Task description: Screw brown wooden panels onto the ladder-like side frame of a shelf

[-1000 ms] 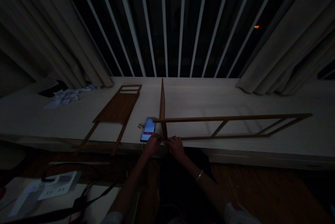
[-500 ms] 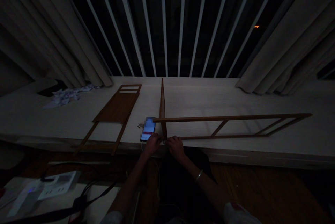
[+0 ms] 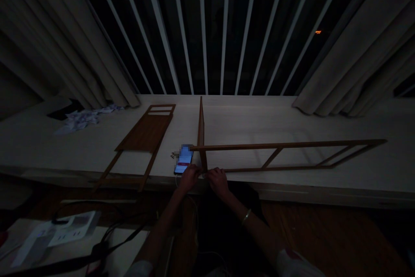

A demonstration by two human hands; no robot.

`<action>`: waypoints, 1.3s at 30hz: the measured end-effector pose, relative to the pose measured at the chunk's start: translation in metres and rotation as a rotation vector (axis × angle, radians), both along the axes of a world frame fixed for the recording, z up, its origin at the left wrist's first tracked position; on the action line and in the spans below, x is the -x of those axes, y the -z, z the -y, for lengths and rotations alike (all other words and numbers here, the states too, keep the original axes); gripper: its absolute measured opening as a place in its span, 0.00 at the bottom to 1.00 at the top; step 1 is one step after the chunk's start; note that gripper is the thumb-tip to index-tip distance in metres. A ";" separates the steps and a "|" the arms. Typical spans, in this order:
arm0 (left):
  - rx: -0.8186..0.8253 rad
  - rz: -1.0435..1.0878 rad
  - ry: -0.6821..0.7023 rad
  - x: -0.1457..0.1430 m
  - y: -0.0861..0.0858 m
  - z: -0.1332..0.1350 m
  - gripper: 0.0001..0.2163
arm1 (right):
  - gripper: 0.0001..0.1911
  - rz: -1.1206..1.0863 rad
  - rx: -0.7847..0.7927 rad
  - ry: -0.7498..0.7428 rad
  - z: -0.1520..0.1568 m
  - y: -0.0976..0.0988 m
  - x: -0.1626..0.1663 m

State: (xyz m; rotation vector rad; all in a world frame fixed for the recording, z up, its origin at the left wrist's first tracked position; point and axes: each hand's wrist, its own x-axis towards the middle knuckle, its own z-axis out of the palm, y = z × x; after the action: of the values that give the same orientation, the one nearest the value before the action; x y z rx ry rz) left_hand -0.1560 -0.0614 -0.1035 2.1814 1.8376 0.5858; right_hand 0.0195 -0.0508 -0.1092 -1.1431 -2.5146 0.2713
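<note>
The scene is dim. A long wooden frame (image 3: 292, 145) with cross rails lies on a pale ledge (image 3: 324, 121), joined at its left end to an upright wooden panel (image 3: 201, 130) that stands on edge. My left hand (image 3: 189, 177) and my right hand (image 3: 216, 180) are both curled at the near bottom corner of that joint, fingers pinched close to the wood. Whether they hold anything small is too dark to see. A lit phone (image 3: 183, 160) lies just left of the joint, beside my left hand.
A second wooden frame (image 3: 142, 136) with a solid panel lies flat on the ledge to the left. Crumpled paper (image 3: 82, 118) sits by the left curtain. White railing bars (image 3: 223, 35) stand behind. A power strip (image 3: 69, 228) with cables lies low at the left.
</note>
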 end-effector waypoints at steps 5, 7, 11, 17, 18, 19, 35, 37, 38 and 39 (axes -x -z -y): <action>-0.005 0.012 0.007 0.000 0.001 0.000 0.10 | 0.11 0.007 0.007 0.026 0.001 -0.002 0.000; -0.006 0.011 -0.006 0.000 0.002 0.000 0.09 | 0.11 0.003 0.013 0.035 0.002 -0.001 0.000; -0.009 0.018 -0.009 0.001 0.004 0.000 0.09 | 0.10 -0.013 0.019 0.049 0.003 0.000 -0.001; -0.010 0.038 -0.002 0.002 0.006 0.001 0.09 | 0.10 0.021 0.027 0.067 0.004 -0.002 0.000; -0.007 0.037 -0.005 0.002 0.006 0.001 0.09 | 0.11 0.026 0.029 0.066 0.004 -0.002 0.000; -0.009 0.037 -0.004 0.002 0.007 0.001 0.10 | 0.11 0.026 0.031 0.065 0.004 -0.002 0.000; 0.002 0.032 0.013 0.004 0.007 -0.001 0.09 | 0.11 -0.029 0.049 0.048 0.004 -0.001 -0.002; -0.009 0.031 0.017 0.004 0.006 -0.001 0.09 | 0.11 -0.018 0.044 0.039 0.004 -0.001 -0.002; -0.014 0.032 0.018 0.004 0.006 0.000 0.09 | 0.12 -0.012 0.040 0.034 0.004 -0.001 -0.002; -0.018 0.034 0.017 0.004 0.006 0.000 0.09 | 0.12 -0.009 0.034 0.028 0.004 0.000 -0.002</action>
State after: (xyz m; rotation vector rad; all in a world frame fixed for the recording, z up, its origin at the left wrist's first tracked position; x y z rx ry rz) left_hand -0.1596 -0.0616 -0.1094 2.1828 1.8013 0.6342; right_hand 0.0220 -0.0551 -0.1091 -1.1869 -2.4934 0.3126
